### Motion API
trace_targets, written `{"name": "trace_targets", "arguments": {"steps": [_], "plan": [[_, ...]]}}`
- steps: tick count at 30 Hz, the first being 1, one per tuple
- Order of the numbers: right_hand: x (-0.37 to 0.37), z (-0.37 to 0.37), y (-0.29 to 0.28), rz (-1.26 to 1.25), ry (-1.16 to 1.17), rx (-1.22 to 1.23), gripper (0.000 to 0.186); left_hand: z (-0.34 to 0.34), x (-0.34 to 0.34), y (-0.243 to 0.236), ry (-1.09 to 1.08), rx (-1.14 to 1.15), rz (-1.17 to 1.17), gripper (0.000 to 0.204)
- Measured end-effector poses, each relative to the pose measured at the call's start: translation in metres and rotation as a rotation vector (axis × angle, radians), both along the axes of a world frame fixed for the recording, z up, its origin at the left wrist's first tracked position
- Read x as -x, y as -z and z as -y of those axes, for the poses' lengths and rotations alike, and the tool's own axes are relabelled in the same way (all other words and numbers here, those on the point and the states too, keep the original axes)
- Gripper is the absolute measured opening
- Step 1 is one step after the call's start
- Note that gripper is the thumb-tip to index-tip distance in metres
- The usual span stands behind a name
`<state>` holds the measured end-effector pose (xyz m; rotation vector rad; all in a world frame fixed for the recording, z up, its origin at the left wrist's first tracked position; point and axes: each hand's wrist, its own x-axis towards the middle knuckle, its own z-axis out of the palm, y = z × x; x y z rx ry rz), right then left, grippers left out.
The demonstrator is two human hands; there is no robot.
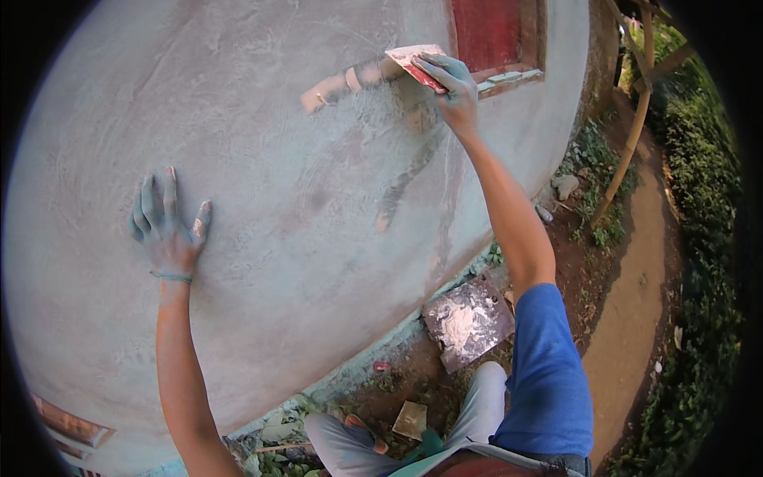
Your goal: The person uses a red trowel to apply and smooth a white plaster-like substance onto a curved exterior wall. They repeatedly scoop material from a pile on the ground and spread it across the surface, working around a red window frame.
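My left hand (168, 230) lies flat on the grey, blue-tinged wall (270, 167), fingers spread and coated with dust. Up near the window, my right hand (456, 94) grips a red putty spreader (421, 65) smeared with pale filler. The spreader's blade is against the wall at the right end of a pinkish-beige patch of filler (330, 92). Below it, a darker slanting streak (405, 181) marks the surface. A flat board (435, 322) with a heap of white powder or paste (465, 324) rests on the ground at the wall's foot.
A wooden-framed window with a red panel (486, 32) is at the upper right. Bamboo poles (632, 147) lean beside a dirt path (632, 294) and green bushes (691, 191). Near my legs are a small square block (410, 420) and low plants (278, 428).
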<state>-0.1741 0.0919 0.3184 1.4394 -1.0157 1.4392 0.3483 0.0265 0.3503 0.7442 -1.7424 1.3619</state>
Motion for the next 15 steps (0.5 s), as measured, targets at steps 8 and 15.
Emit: {"name": "trace_targets", "arguments": {"steps": [8, 15], "plan": [[0.013, 0.001, 0.021, -0.078, 0.027, -0.068, 0.042, 0.005, 0.004, -0.003, 0.006, 0.028, 0.009, 0.081], [0.015, -0.002, -0.003, -0.022, 0.032, 0.044, 0.053, 0.009, -0.001, -0.001, -0.004, 0.034, 0.009, 0.082]]}}
